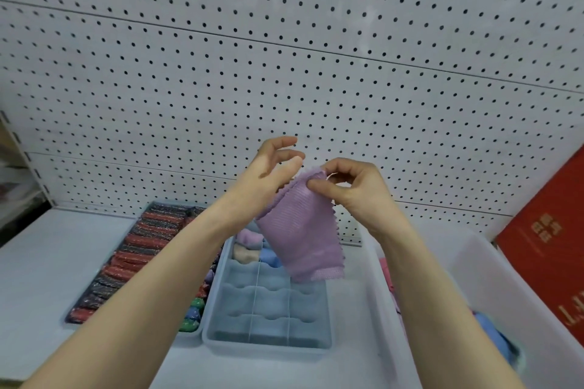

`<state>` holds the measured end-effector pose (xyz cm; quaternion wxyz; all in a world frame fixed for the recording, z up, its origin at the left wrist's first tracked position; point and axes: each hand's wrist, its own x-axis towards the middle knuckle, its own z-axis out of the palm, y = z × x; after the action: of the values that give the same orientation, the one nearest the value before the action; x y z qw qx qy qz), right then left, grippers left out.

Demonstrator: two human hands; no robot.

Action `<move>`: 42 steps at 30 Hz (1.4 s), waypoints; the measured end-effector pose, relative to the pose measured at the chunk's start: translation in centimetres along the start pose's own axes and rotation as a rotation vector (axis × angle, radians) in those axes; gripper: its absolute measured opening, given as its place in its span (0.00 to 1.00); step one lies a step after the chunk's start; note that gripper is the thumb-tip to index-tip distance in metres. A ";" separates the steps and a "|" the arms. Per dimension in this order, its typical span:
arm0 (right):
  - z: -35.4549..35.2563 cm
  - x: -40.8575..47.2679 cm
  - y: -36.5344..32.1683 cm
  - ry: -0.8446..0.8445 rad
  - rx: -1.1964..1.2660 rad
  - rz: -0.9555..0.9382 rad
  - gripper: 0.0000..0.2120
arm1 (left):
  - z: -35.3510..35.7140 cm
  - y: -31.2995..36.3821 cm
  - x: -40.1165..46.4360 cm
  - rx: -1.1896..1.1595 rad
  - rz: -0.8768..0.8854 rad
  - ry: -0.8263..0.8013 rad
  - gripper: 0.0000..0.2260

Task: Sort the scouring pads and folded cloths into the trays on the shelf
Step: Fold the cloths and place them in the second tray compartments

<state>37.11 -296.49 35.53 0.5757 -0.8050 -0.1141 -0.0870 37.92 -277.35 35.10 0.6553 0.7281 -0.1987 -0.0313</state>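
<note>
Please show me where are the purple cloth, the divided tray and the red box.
purple cloth (300,230): head view, middle of the hanging fabric.
divided tray (268,345): head view, bare near rim.
red box (550,249): head view, its front face.

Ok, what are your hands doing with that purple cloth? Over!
Right hand pinches ribbed purple cloth by its top edge. Left hand open beside it. Pale blue divided tray below, mostly unfilled. Nothing in the way.

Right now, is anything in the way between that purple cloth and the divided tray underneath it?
Nothing visible blocks it. The purple cloth hangs from the right hand directly above the divided tray, whose near compartments look open; only the far ones hold folded cloths. The left hand is beside the cloth, fingers loose.
</note>
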 end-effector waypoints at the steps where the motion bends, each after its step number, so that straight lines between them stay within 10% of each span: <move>1: 0.1 0.0 0.1 0.024 0.003 0.000 0.05 | 0.0 0.0 0.0 0.089 -0.016 0.007 0.29; 4: 0.0 -0.1 0.1 0.097 0.069 0.010 0.05 | -0.5 -1.0 -0.1 0.405 -0.001 0.102 0.25; 8: -0.9 0.0 -0.5 0.140 0.140 0.034 0.05 | -1.5 -1.7 0.0 0.163 -0.026 0.310 0.07; 14: -2.8 -0.3 -2.2 -0.010 0.196 0.016 0.02 | -2.0 0.0 -0.7 -0.232 0.043 0.262 0.10; 22: 0.2 2.3 -0.8 0.238 -0.306 0.110 0.04 | -0.4 -1.9 1.0 -0.021 -0.117 0.400 0.08; 25: 1.4 2.0 -1.4 0.253 -0.221 0.057 0.05 | 0.5 -2.2 1.5 0.004 -0.040 0.410 0.21; 31: 2.6 1.8 -2.5 0.215 0.021 0.047 0.08 | 2.3 0.0 0.6 0.016 0.042 0.330 0.07; 42: 0.2 0.6 0.1 0.188 0.140 0.007 0.06 | 0.8 0.7 0.7 -0.004 0.062 0.361 0.13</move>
<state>37.70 -296.30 35.58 0.6391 -0.7513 -0.0628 -0.1519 38.19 -278.36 35.82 0.6824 0.7141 -0.1003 0.1199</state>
